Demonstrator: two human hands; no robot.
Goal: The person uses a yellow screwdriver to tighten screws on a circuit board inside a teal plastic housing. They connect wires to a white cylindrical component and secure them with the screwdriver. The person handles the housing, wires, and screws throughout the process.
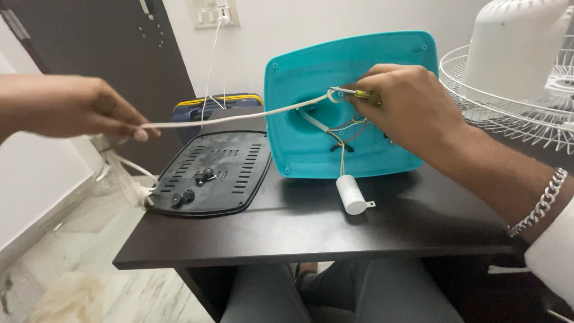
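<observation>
Here, a dark table (311,239) fills the middle of the view, the person's knees showing under its front edge. On it, toward the back, a teal housing (350,104) stands tilted up on its lower edge, hollow side facing the person. To the right sits a white fan (517,66), its wire guard and domed motor cover partly out of frame. Left of the housing a black vented plate (212,173) lies flat with small knobs on it; behind that, a blue case (218,104) with a yellow edge.

The right hand (409,110) is up against the housing's hollow, closed around a thin screwdriver (356,93) with a yellow-green handle, tip pointing left at the spot where the cord enters. A metal bracelet sits on that wrist.

The left hand (81,107) is out to the left, well apart from the housing, fingers pinched shut on a white cord (239,118). The cord runs nearly taut from that pinch to the housing's centre; its slack hangs in a bundle below the hand.

Coloured wires (344,133) trail out of the hollow, and a small white capacitor (351,194) dangles from them, resting on the table just before the housing.
</observation>
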